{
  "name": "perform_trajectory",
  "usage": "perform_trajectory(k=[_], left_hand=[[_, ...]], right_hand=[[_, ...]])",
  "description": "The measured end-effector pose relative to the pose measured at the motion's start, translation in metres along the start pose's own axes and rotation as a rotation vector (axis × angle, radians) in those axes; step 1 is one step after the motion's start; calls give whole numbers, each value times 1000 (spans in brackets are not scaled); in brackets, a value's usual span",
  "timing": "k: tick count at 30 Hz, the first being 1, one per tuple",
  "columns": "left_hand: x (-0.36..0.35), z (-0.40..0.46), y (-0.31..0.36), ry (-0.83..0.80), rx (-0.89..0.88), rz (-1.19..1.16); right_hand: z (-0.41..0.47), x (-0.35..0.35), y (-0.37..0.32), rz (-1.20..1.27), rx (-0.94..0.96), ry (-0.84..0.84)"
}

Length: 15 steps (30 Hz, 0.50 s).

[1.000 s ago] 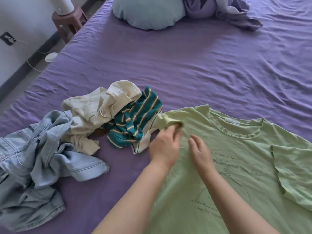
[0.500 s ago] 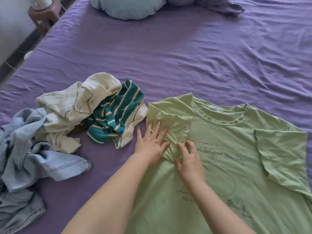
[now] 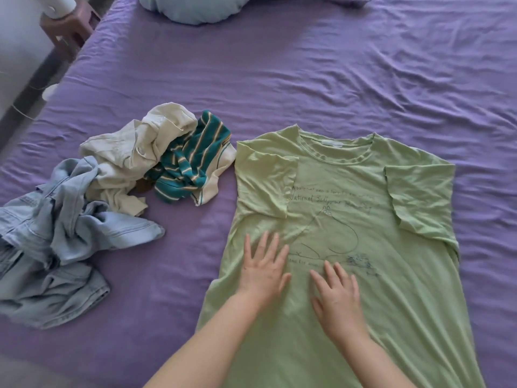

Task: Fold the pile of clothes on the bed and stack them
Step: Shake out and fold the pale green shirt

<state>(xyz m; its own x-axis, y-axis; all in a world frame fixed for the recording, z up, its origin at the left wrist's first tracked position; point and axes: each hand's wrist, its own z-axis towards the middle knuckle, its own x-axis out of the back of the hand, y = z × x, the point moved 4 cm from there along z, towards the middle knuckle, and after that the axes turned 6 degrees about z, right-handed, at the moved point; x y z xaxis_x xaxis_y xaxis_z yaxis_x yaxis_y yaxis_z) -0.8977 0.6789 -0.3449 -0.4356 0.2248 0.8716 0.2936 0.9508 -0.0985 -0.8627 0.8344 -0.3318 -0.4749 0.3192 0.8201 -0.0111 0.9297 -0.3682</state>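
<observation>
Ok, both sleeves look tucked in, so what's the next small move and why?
Probably fold the green T-shirt lengthwise: both sleeves already lie folded onto its front, and the left hand and right hand rest flat on its smoothed body.

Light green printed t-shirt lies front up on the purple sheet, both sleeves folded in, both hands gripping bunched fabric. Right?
Not quite. In the head view the left hand and right hand rest flat, fingers spread, on the light green printed t-shirt; nothing is gripped. The rest holds.
</observation>
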Motion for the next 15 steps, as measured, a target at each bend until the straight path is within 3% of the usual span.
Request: perform_trajectory(k=[6, 13, 15], left_hand=[[-31, -105, 94, -88, -149, -154], [-39, -192, 151, 91, -226, -185], [-46, -203, 158, 84, -222, -195]], right_hand=[[-91, -23, 30, 23, -3, -56], [-185, -44, 62, 96, 43, -56], [-202, -48, 64, 162, 80, 10]])
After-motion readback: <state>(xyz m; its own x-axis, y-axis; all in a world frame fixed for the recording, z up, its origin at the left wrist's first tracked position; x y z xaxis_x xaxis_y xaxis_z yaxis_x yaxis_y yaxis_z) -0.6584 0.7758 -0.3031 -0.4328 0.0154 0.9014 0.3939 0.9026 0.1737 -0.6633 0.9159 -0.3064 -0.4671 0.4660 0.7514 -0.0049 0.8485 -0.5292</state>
